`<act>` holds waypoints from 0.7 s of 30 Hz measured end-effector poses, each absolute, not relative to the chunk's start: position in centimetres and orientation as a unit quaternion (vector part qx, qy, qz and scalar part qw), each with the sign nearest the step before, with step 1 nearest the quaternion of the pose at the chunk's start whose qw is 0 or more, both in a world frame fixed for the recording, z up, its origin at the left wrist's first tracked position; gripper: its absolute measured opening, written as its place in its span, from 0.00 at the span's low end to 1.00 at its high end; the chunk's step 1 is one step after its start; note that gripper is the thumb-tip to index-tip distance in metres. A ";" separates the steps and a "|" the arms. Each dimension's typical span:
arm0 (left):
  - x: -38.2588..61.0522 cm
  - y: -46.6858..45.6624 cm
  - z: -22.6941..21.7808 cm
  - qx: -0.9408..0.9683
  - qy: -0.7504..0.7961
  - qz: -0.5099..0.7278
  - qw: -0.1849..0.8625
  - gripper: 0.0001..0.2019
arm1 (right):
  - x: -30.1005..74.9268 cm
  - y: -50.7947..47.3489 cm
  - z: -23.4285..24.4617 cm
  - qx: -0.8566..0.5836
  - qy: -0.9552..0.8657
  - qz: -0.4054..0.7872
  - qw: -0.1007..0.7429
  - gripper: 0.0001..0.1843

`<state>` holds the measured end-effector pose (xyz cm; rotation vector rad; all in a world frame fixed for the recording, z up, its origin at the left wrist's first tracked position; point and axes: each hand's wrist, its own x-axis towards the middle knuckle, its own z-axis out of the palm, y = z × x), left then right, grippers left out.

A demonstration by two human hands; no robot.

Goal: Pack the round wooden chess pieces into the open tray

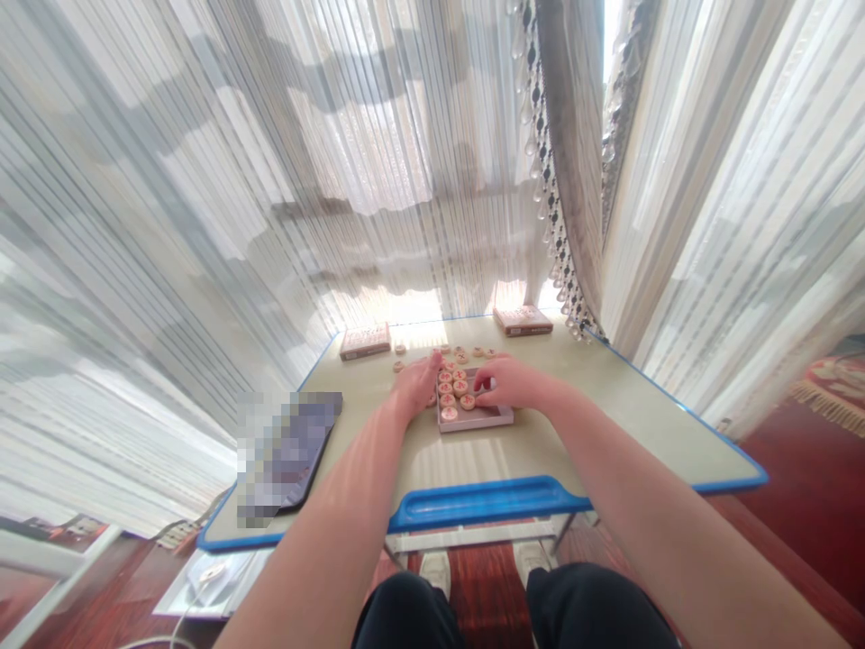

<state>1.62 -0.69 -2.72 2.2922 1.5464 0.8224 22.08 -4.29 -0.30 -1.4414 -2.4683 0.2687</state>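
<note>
A shallow box tray [496, 416] sits on the table, with round wooden Chinese chess pieces [445, 388] marked in red lying face up in rows on its left side. My left hand [414, 388] rests along the tray's left wall, fingers stretched forward; some of them are hidden. Over the tray's right part, my right hand [510, 383] has its fingers curled, with thumb and fingertips at a Chinese chess piece [468, 402]. Beyond the tray lie several loose pieces [460, 356], and one more piece [398, 366] is just past my left hand.
Two flat boxes [366, 341] [523, 320] lie at the table's far edge. A dark tablet-like device [317, 451], partly blurred out, is at the left. The pale table [608, 424] has a blue rim and a blue front groove [483, 498]. Sheer curtains [405, 180] hang behind.
</note>
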 end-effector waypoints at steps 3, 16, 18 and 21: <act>1.7 -0.7 -2.7 0.790 0.532 0.276 0.123 0.36 | 22.1 -4.2 -0.4 -0.495 -0.853 0.086 0.140 0.14; 1.8 -0.9 -2.6 0.792 0.537 0.266 0.117 0.37 | 21.8 -4.3 -0.5 -0.489 -0.861 0.068 0.127 0.13; 1.8 -0.9 -2.6 0.794 0.533 0.267 0.117 0.36 | 21.9 -4.2 -0.5 -0.485 -0.862 0.070 0.126 0.13; 1.8 -0.8 -2.6 0.798 0.525 0.271 0.116 0.35 | 21.9 -4.1 -0.7 -0.483 -0.863 0.075 0.129 0.13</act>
